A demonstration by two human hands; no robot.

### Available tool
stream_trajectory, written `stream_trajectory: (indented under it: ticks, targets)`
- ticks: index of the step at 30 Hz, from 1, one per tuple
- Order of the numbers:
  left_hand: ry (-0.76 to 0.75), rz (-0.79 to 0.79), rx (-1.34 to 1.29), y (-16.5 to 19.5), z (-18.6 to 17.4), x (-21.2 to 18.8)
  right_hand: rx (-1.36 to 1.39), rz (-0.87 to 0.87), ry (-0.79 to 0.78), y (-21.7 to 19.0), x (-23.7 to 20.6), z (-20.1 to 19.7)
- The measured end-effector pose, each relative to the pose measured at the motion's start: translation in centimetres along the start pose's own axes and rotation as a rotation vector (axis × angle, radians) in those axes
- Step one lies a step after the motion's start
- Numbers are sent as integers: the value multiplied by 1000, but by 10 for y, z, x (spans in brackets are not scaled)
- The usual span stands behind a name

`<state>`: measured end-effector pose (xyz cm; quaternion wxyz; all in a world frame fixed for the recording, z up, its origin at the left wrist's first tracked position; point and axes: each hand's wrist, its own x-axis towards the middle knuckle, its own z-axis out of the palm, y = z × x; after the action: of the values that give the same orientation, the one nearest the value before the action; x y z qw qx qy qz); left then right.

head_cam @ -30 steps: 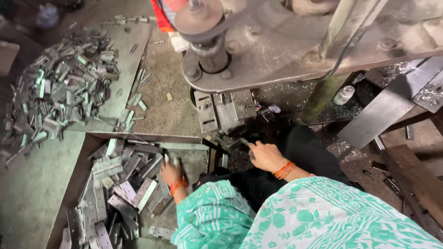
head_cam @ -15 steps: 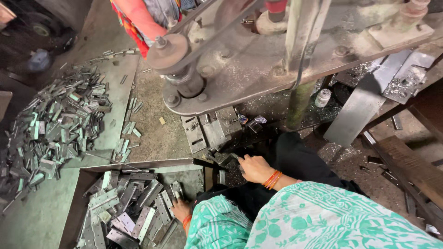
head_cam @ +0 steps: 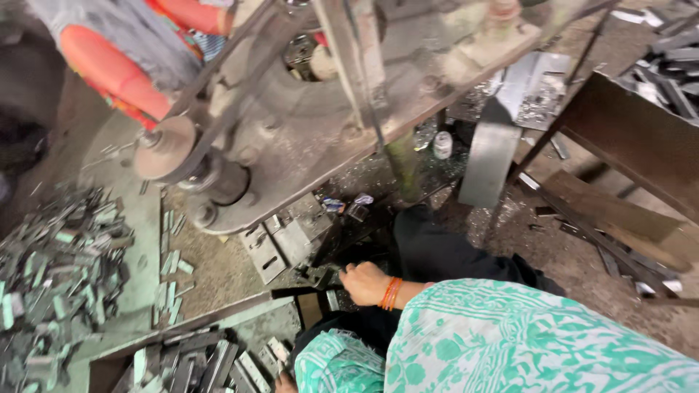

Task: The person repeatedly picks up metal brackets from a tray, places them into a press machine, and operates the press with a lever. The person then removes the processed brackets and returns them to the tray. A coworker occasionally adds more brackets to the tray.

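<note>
My right hand (head_cam: 364,282), with orange bangles at the wrist, rests with curled fingers at the foot of a heavy grey press (head_cam: 291,138), just right of its flat die plates (head_cam: 280,240). Whether it holds a piece is hidden by the fingers. Only a sliver of my left hand (head_cam: 284,383) shows at the bottom edge, beside flat metal strips in an open tray (head_cam: 196,360). My green and white patterned sleeves fill the lower right.
A large heap of small metal pieces (head_cam: 58,269) lies at the left. Another person in red and grey clothing (head_cam: 109,58) is behind the press. A bent metal sheet (head_cam: 488,160) and a dark steel frame (head_cam: 626,153) stand at the right.
The view has swung down and right. My left hand has slid from the tray's strips to the bottom edge. My right hand stays at the die.
</note>
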<state>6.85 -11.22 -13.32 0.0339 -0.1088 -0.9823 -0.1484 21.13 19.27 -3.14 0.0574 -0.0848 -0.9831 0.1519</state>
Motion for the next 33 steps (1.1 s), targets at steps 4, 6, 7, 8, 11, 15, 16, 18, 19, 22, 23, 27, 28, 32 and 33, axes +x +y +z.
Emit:
stream_trajectory:
  ticks: [4, 6, 7, 8, 11, 15, 16, 18, 19, 22, 23, 27, 28, 32, 33]
  targets:
    - [-65, -26, -38, 11, 17, 3, 3, 3, 18, -6, -7, -14]
    - [-84, -29, -50, 17, 19, 2, 13, 9, 20, -10, -11, -23]
    - [-96, -25, -48, 23, 17, 1, 14, 18, 13, -12, -12, -28]
    - [-99, -25, -51, 30, 12, 0, 14, 23, 9, -14, -13, -33]
    - [-106, -29, -51, 55, 2, 0, 4, 25, -3, -18, -15, -50]
    - [-109, -37, -55, 59, 1, 2, -5, 21, -21, -21, -19, -68]
    - [-108, -41, -53, 55, 5, 4, -4, 19, -16, -20, -19, -69]
    - [-101, -44, -53, 43, 11, 7, -3, 17, -4, -19, -21, -72]
    - [-100, -49, -66, 40, 15, 8, -2, 18, -3, -18, -22, -70]
    - [-86, -60, -75, 31, 17, 7, 2, 15, -4, -16, -22, -62]
    - [-80, -66, -84, 31, 16, 5, 2, 13, -3, -15, -22, -58]
    - [-8, -118, -134, 26, 8, -7, -5, 12, 20, -9, -20, -39]
    - [29, -140, -166, 24, 2, -8, -6, 18, 5, -7, -19, -35]
    - [164, -524, -669, 24, -21, -4, -37, 33, -14, 0, -15, -19]
    - [141, -643, -1156, 23, -30, -5, -38, 45, -40, 1, -14, -17]
